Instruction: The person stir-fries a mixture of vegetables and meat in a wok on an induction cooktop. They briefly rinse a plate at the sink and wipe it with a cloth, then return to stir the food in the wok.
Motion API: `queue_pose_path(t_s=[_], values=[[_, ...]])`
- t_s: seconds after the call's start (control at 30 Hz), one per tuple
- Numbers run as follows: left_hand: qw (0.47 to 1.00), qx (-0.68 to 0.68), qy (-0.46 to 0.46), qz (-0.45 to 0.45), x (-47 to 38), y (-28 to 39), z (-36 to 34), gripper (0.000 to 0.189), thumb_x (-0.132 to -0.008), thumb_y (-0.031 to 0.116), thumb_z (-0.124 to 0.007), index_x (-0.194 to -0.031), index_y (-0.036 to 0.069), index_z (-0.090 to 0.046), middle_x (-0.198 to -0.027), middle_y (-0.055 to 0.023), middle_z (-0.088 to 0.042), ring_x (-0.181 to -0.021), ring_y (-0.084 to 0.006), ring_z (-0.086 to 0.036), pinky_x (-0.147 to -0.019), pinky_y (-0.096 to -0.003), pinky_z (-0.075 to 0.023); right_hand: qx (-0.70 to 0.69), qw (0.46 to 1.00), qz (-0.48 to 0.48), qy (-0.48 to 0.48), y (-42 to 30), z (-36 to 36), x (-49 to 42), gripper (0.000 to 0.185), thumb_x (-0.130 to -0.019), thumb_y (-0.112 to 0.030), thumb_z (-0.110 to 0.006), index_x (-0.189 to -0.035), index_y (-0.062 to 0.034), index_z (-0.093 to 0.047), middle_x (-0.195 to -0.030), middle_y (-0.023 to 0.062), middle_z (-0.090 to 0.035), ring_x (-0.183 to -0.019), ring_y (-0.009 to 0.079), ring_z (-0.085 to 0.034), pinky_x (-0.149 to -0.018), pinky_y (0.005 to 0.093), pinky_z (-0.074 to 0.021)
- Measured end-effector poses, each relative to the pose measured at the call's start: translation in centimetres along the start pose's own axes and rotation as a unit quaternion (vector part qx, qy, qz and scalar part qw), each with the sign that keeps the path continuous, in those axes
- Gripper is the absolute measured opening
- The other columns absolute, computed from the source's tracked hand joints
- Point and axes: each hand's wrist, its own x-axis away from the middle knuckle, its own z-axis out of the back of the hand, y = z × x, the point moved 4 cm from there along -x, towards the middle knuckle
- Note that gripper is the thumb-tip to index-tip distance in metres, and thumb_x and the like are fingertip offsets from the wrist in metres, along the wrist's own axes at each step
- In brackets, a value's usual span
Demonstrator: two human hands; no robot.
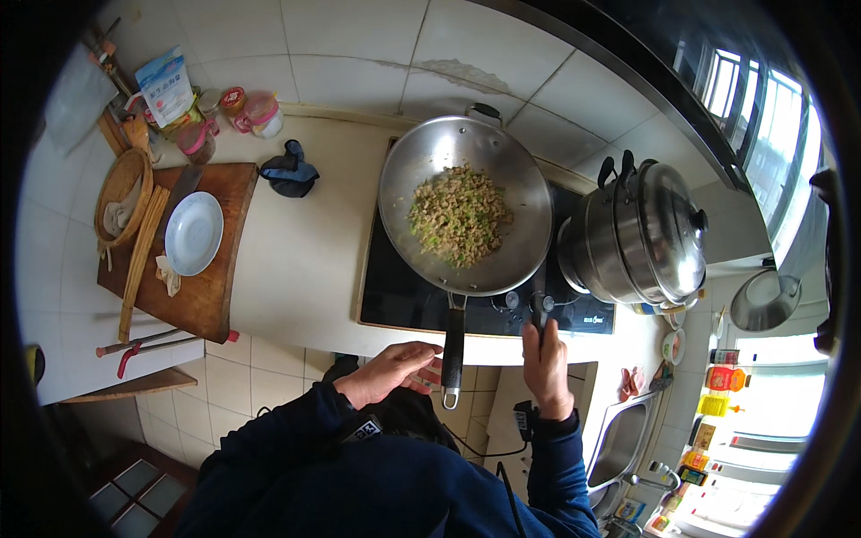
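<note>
A steel wok [403, 222] sits on the black glass gas hob [403, 302] in front of me. Chopped food [461, 215], brown with green bits, is heaped in its middle. The wok's long black handle [454, 343] points towards my body. Just left of that handle is my left hand [393, 373], fingers apart and a little curled, with no grip on it. To the right, my right hand [546, 366] is closed around the dark handle of a cooking utensil [539, 313]. Its far end cannot be made out beside the wok.
A lidded steel steamer pot [625, 228] stands right of the wok. On the left, a wooden chopping board [235, 235] bears a white plate [195, 232], a cleaver [181, 185] and bamboo sticks [142, 262]. A dark cloth [289, 171] lies between. The sink [622, 437] is at right.
</note>
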Motion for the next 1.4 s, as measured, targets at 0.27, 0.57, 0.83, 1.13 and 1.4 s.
queue_pose_path(t_s=[0.27,0.57,0.83,1.13,1.4], values=[[1.000,-0.002,-0.013,-0.001,0.3,-0.1,-0.2,0.040,-0.108,0.035,-0.053,-0.137,0.007,-0.057,-0.125,-0.0096,-0.066,-0.110,-0.0222,-0.069,-0.088,-0.0367,-0.0594,-0.009,1.000,-0.016,0.000,-0.3,-0.2,0.3,0.022,-0.105,-0.017,-0.057,-0.090,-0.0019,-0.051,-0.059,0.0079,-0.051,-0.048,0.0171,-0.047,-0.045,0.0331,-0.0363],[1.000,0.009,-0.005,-0.003,0.2,-0.2,0.1,0.043,-0.108,0.033,-0.054,-0.140,0.004,-0.053,-0.124,-0.0106,-0.065,-0.109,-0.0229,-0.070,-0.088,-0.0363,-0.0596,-0.004,1.000,-0.005,-0.014,0.7,-0.7,0.2,0.030,-0.110,-0.024,-0.046,-0.091,-0.0028,-0.054,-0.058,0.0100,-0.055,-0.046,0.0214,-0.046,-0.046,0.0363,-0.0360],[1.000,0.009,0.010,0.006,1.0,-0.4,-0.1,0.039,-0.110,0.029,-0.050,-0.140,0.003,-0.054,-0.128,-0.0110,-0.064,-0.110,-0.0247,-0.068,-0.091,-0.0397,-0.0592,-0.039,0.992,-0.116,-0.011,1.5,-0.8,1.3,0.037,-0.110,-0.030,-0.048,-0.086,-0.0021,-0.054,-0.056,0.0063,-0.051,-0.047,0.0141,-0.048,-0.046,0.0309,-0.0364],[1.000,0.009,0.002,0.004,1.7,-0.5,0.0,0.045,-0.108,0.035,-0.054,-0.142,0.005,-0.051,-0.128,-0.0105,-0.064,-0.112,-0.0237,-0.069,-0.090,-0.0379,-0.0593,-0.185,0.937,-0.236,-0.179,-1.2,2.7,1.6,0.035,-0.108,-0.026,-0.052,-0.096,0.0034,-0.067,-0.068,0.0038,-0.061,-0.057,0.0086,-0.052,-0.052,0.0253,-0.0396],[1.000,0.001,0.000,0.010,1.6,-0.8,-0.2,0.046,-0.108,0.035,-0.054,-0.142,0.004,-0.051,-0.128,-0.0110,-0.064,-0.113,-0.0241,-0.069,-0.090,-0.0382,-0.0596,-0.109,0.977,-0.073,-0.169,-1.5,0.8,-0.5,0.034,-0.106,-0.025,-0.053,-0.088,0.0006,-0.067,-0.065,0.0027,-0.059,-0.050,0.0070,-0.048,-0.047,0.0249,-0.0356]])
